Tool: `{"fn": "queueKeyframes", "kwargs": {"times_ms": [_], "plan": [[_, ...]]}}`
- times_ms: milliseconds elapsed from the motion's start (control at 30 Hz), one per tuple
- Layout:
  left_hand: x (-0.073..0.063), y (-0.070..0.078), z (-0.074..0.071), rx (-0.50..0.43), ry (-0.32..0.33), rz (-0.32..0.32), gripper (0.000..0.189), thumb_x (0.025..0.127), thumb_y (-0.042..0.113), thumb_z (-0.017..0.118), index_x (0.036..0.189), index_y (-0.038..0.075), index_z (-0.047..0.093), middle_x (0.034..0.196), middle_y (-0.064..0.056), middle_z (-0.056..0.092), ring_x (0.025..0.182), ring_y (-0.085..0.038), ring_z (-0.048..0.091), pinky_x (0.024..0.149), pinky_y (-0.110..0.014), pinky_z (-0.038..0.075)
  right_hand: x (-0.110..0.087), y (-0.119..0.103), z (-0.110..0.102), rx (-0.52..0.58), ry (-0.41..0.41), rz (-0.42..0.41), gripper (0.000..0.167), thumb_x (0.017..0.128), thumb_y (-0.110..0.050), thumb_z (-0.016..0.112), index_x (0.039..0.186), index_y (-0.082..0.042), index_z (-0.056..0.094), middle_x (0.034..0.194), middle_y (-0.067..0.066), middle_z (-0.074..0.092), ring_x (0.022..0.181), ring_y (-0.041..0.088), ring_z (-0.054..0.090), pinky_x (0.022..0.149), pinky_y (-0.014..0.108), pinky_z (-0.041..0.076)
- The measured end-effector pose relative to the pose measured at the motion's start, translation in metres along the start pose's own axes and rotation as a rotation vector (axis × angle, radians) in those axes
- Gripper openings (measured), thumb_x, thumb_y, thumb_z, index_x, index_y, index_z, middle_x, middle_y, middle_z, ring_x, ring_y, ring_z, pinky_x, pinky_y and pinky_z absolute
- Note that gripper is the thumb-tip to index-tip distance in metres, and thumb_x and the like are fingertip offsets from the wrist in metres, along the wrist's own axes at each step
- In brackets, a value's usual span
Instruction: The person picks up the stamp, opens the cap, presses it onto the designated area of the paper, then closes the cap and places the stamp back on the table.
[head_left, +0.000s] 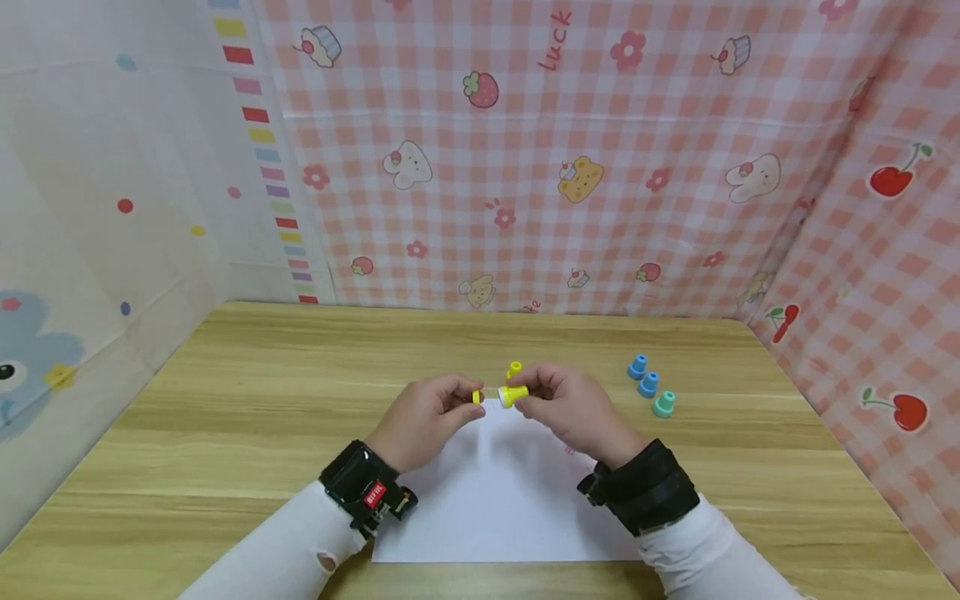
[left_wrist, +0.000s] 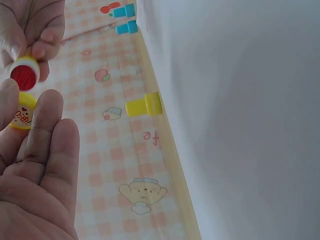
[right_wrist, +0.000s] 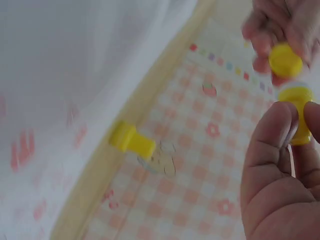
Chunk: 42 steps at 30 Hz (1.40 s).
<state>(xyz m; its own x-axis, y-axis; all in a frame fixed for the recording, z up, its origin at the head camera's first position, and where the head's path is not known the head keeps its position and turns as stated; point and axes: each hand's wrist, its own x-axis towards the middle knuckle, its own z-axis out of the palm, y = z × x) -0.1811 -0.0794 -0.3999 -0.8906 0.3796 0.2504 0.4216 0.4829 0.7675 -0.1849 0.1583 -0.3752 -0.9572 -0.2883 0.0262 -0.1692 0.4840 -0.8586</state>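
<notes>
Above the white paper point(head_left: 517, 492), my left hand point(head_left: 427, 421) pinches a round yellow cap point(head_left: 476, 397) between thumb and fingers. The left wrist view shows a small printed picture on the cap's face. My right hand point(head_left: 581, 412) holds a yellow toy stamp point(head_left: 514, 396) on its side by the handle, its white-rimmed end toward the cap. On that end a red stamp face point(left_wrist: 23, 77) is bare. A small gap separates cap and stamp. Another yellow stamp point(head_left: 513, 368) stands behind my right fingers, partly covered by them in the head view.
Two blue stamps point(head_left: 642, 375) and a teal stamp point(head_left: 664, 405) stand on the wooden table point(head_left: 750, 467) at the right. Red printed marks point(right_wrist: 22, 150) show on the paper. A pink checked cloth point(head_left: 525, 250) hangs behind the table, with more cloth at both sides.
</notes>
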Motion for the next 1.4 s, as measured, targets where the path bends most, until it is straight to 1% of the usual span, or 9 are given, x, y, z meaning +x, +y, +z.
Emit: {"fn": "queueKeyframes", "kwargs": {"times_ms": [167, 267, 400, 567, 700, 933, 1033, 1133, 1400], "plan": [[0.002, 0.0, -0.004, 0.02, 0.014, -0.017, 0.023, 0.097, 0.019, 0.077, 0.118, 0.012, 0.073, 0.1, 0.005, 0.078, 0.089, -0.007, 0.069, 0.081, -0.024, 0.059, -0.002, -0.002, -0.021, -0.085, 0.004, 0.006, 0.019, 0.099, -0.009, 0.07, 0.117, -0.011, 0.077, 0.12, 0.01, 0.076, 0.098, 0.021, 0.068, 0.087, 0.032, 0.062], [0.002, 0.001, -0.005, 0.029, 0.022, -0.026, 0.021, 0.097, 0.018, 0.078, 0.117, 0.013, 0.073, 0.099, 0.005, 0.078, 0.088, -0.008, 0.068, 0.08, -0.025, 0.059, -0.004, -0.004, -0.031, -0.171, -0.033, 0.012, 0.018, 0.099, -0.007, 0.07, 0.114, -0.012, 0.078, 0.114, 0.007, 0.076, 0.093, 0.021, 0.065, 0.085, 0.032, 0.062], [0.002, 0.002, -0.006, 0.032, 0.034, -0.054, 0.022, 0.096, 0.018, 0.078, 0.118, 0.014, 0.074, 0.098, 0.006, 0.078, 0.086, -0.008, 0.067, 0.078, -0.025, 0.058, -0.007, -0.006, -0.039, -0.291, -0.109, -0.001, 0.017, 0.098, -0.004, 0.072, 0.11, -0.013, 0.078, 0.103, 0.003, 0.075, 0.086, 0.019, 0.063, 0.079, 0.031, 0.059], [0.002, 0.002, -0.006, 0.036, 0.042, -0.072, 0.023, 0.096, 0.019, 0.078, 0.118, 0.015, 0.074, 0.097, 0.007, 0.078, 0.085, -0.009, 0.066, 0.077, -0.025, 0.058, -0.007, -0.006, -0.04, -0.39, -0.164, 0.003, 0.014, 0.094, -0.001, 0.075, 0.102, -0.013, 0.076, 0.09, 0.0, 0.07, 0.081, 0.018, 0.06, 0.073, 0.03, 0.055], [0.001, 0.002, -0.006, 0.033, 0.04, -0.071, 0.024, 0.096, 0.019, 0.078, 0.119, 0.015, 0.073, 0.098, 0.007, 0.078, 0.086, -0.01, 0.065, 0.076, -0.025, 0.058, -0.008, -0.004, -0.036, -0.482, -0.182, 0.023, 0.015, 0.092, -0.002, 0.077, 0.097, -0.016, 0.074, 0.086, -0.001, 0.067, 0.076, 0.018, 0.058, 0.067, 0.029, 0.052], [0.001, 0.001, -0.006, 0.04, 0.045, -0.061, 0.023, 0.096, 0.017, 0.078, 0.118, 0.015, 0.073, 0.097, 0.008, 0.077, 0.085, -0.01, 0.065, 0.075, -0.024, 0.058, -0.005, 0.001, -0.026, -0.625, -0.228, 0.074, 0.017, 0.089, -0.002, 0.082, 0.092, -0.017, 0.075, 0.083, -0.001, 0.065, 0.079, 0.019, 0.057, 0.071, 0.03, 0.052], [0.001, 0.001, -0.005, 0.04, 0.045, -0.064, 0.022, 0.097, 0.018, 0.078, 0.118, 0.015, 0.074, 0.096, 0.01, 0.077, 0.085, -0.011, 0.065, 0.074, -0.025, 0.058, -0.004, 0.002, -0.022, -0.656, -0.251, 0.103, 0.019, 0.088, 0.0, 0.081, 0.09, -0.018, 0.075, 0.083, -0.001, 0.065, 0.08, 0.02, 0.057, 0.073, 0.031, 0.053], [0.001, 0.001, -0.005, 0.036, 0.043, -0.066, 0.022, 0.097, 0.018, 0.078, 0.118, 0.016, 0.074, 0.096, 0.009, 0.076, 0.085, -0.011, 0.065, 0.074, -0.025, 0.058, -0.004, 0.003, -0.019, -0.662, -0.264, 0.121, 0.018, 0.088, 0.0, 0.081, 0.09, -0.018, 0.076, 0.083, -0.001, 0.065, 0.081, 0.02, 0.058, 0.074, 0.032, 0.054], [0.001, 0.0, -0.005, 0.042, 0.035, -0.07, 0.022, 0.097, 0.019, 0.077, 0.119, 0.016, 0.074, 0.095, 0.009, 0.076, 0.084, -0.011, 0.064, 0.072, -0.025, 0.057, -0.005, 0.005, -0.015, -0.657, -0.272, 0.138, 0.019, 0.088, 0.0, 0.081, 0.09, -0.019, 0.077, 0.084, -0.001, 0.066, 0.082, 0.021, 0.058, 0.073, 0.033, 0.054]]}}
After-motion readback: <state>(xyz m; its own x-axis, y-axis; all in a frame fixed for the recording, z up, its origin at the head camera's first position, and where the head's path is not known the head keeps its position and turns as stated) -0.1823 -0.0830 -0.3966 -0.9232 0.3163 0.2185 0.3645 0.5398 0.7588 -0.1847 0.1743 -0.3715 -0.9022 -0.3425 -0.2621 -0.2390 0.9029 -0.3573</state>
